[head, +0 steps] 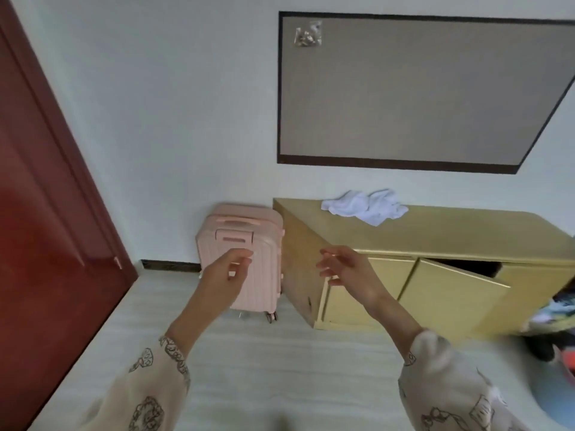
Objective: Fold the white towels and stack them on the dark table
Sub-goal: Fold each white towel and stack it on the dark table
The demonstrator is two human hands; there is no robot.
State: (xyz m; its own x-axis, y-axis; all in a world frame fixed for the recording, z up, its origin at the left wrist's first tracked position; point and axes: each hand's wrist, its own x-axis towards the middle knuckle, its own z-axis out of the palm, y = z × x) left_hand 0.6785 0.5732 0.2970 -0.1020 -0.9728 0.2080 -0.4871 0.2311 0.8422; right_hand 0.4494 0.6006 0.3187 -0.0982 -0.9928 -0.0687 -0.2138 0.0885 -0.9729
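Crumpled white towels [365, 206] lie in a heap on top of a low yellow cabinet [451, 234] against the wall. My left hand [222, 283] is raised in front of me with loosely bent fingers and holds nothing. My right hand [347, 272] is stretched forward at the same height, fingers relaxed and empty. Both hands hover in the air well short of the towels, below and to their left. No dark table is in view.
A pink suitcase [242, 259] stands on the floor left of the cabinet. One cabinet door [451, 287] hangs ajar. A dark red door [46, 228] fills the left side. A framed board [420, 91] hangs on the wall. Coloured clutter [557, 331] lies at the right edge.
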